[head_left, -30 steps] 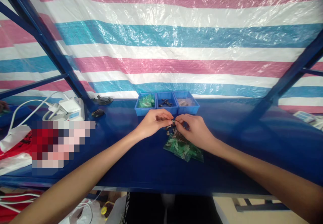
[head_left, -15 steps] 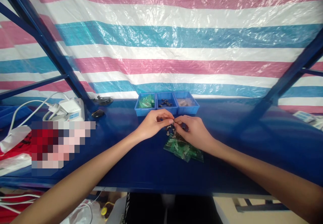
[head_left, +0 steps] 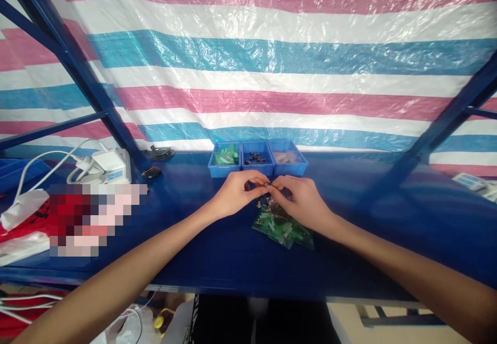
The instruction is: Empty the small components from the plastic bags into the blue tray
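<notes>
My left hand [head_left: 241,191] and my right hand [head_left: 297,196] meet fingertip to fingertip above the blue table. Pinched between them is a small metal piece [head_left: 266,184], mostly hidden by the fingers; its kind is too small to make out. A few small metal parts [head_left: 259,205] lie on the table just below the fingertips. Close under my right hand rest clear bags [head_left: 277,227] holding green strips and small pieces. Beyond the hands stand three joined blue bins: a left bin [head_left: 224,169] with green packets, a middle bin [head_left: 257,168] with dark metal parts, a right bin [head_left: 288,168] with clear packets.
On the left are a white power strip [head_left: 118,176] with plugs and cables, a black computer mouse [head_left: 151,173] and a red-and-white item [head_left: 37,214], partly blurred out. Blue frame posts rise on both sides before a striped plastic sheet [head_left: 272,83].
Both hands stay nearly in place. My fingertips have shifted slightly around the small metal piece, with the right fingers closer to the left ones. The bins and bags have not moved.
</notes>
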